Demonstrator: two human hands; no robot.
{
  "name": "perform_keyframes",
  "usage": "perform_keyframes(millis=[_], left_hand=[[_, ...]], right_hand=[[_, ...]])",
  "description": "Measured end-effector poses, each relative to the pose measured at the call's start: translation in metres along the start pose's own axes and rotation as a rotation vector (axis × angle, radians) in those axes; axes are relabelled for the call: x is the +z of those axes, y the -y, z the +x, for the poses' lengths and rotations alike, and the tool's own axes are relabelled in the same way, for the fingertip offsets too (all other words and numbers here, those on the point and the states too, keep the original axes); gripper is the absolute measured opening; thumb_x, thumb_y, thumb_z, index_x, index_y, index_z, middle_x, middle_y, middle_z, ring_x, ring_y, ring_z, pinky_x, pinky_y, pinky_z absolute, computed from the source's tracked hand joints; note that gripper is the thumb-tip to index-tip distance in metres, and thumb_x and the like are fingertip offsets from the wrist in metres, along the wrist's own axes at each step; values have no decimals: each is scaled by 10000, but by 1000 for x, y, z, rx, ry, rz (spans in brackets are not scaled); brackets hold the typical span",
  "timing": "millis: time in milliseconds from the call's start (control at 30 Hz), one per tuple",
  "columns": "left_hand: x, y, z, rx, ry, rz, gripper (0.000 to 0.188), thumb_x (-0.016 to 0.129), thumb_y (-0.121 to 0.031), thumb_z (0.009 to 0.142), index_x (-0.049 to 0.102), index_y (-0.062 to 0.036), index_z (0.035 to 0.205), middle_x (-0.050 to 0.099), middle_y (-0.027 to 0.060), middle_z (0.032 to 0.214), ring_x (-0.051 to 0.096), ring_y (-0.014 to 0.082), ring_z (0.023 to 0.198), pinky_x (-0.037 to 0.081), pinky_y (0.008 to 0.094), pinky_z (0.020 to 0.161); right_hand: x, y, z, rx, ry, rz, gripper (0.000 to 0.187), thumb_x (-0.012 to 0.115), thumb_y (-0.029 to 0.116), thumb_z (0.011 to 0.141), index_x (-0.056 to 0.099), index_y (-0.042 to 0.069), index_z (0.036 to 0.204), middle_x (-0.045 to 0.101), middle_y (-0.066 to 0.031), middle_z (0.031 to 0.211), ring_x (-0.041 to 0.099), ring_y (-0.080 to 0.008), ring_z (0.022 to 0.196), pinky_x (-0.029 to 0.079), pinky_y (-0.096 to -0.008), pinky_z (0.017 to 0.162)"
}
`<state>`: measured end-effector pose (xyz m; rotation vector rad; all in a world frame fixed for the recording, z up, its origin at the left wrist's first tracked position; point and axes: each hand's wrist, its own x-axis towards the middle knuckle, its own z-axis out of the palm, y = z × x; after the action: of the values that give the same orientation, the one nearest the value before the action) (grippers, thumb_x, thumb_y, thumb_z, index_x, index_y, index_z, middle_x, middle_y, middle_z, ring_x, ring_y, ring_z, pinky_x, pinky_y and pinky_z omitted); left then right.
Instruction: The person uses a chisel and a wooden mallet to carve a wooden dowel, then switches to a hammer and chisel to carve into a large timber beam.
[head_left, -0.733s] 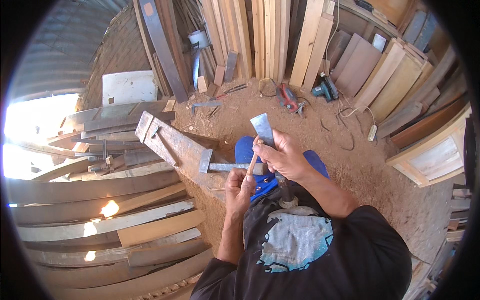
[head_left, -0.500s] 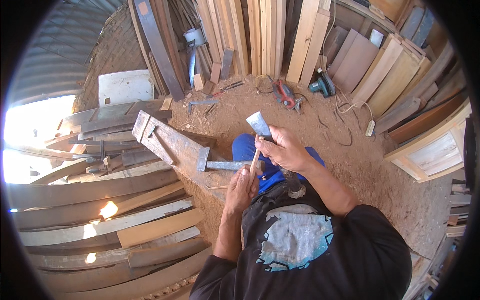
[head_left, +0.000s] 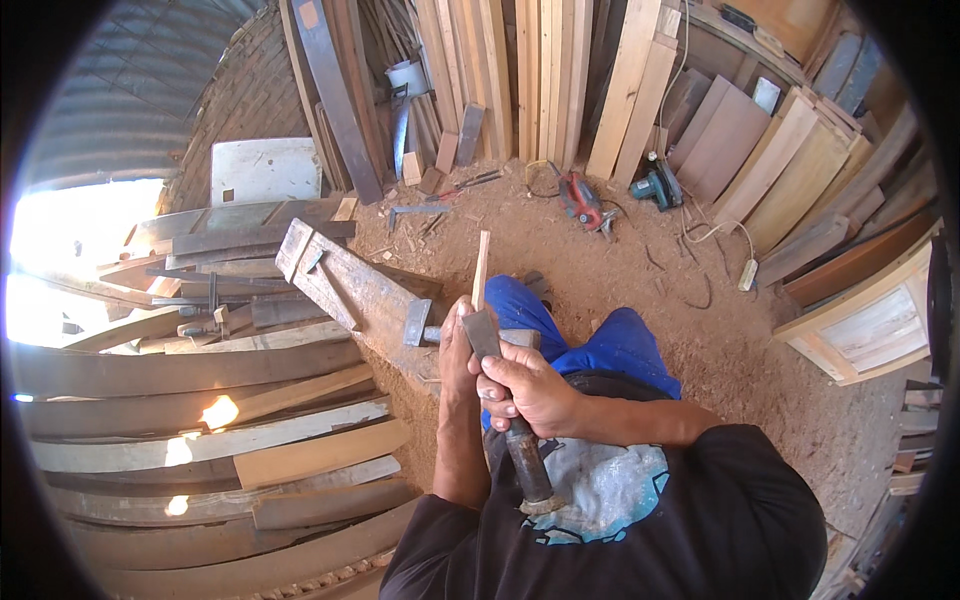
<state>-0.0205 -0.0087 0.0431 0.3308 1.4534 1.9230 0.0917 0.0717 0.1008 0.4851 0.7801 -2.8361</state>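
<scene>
My right hand (head_left: pixel 530 395) grips the dark handle of a hatchet (head_left: pixel 500 390) near its head; the handle's end points back at my chest. The metal blade (head_left: pixel 480 332) rests against a thin pale wooden stick (head_left: pixel 481 268). My left hand (head_left: pixel 455 350) holds this stick upright from below, just left of the blade. Both hands hover over my blue-trousered knees (head_left: pixel 610 345), close to the end of a weathered wooden beam (head_left: pixel 340 285) lying on the dirt floor. A hammer head (head_left: pixel 415 322) sits on that beam beside my left hand.
Curved planks (head_left: pixel 230 440) are stacked at the left, and a white panel (head_left: pixel 265 170) lies behind them. Boards (head_left: pixel 560 80) lean along the back wall. A red power tool (head_left: pixel 582 200), a teal saw (head_left: pixel 655 185), loose cables and a pale frame (head_left: pixel 870 330) lie at the right.
The hatchet head has come down and to the left, from raised with its flat side showing to edge-on against the stick. The stick now stands upright above my left hand.
</scene>
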Motion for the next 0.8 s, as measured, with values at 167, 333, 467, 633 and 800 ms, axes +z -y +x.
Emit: perform_keyframes(millis=[167,333,467,633,800], left_hand=[[10,-1,-47,291,-44,677,399,356,-341,1015,522,-37,816,480,62,651,484,173,606,387,350,554],[-23,48,-90,-60,-196,185,348,399,-334,1022,518,-83,812,420,-31,578,377,40,486,298,199,445],[-18,26,-39,116,-111,-151,344,415,-350,1017,531,-58,876,471,-8,601,416,60,496,321,219,446],[4,-23,-5,117,-128,86,374,385,-335,1024,569,-34,900,517,6,664,493,100,604,388,256,546],[0,-20,-15,246,-82,360,376,341,-284,1033,563,-35,858,531,36,665,506,140,573,386,300,535]], right_hand=[[-1,13,-28,-134,14,-70,173,433,253,1007,455,81,1014,372,25,652,358,-54,474,405,-268,463],[5,39,-49,-311,9,-224,183,437,254,1011,450,72,1019,373,20,650,348,-50,472,397,-260,470],[-10,23,-10,-111,-38,-3,162,449,246,1001,464,85,1005,397,28,672,362,-52,481,407,-263,474],[8,3,6,69,56,-37,170,427,252,1003,474,91,981,386,41,680,361,-47,485,418,-269,477],[7,1,-12,-6,63,-122,195,430,274,1010,461,84,985,357,48,667,351,-40,490,410,-252,470]])
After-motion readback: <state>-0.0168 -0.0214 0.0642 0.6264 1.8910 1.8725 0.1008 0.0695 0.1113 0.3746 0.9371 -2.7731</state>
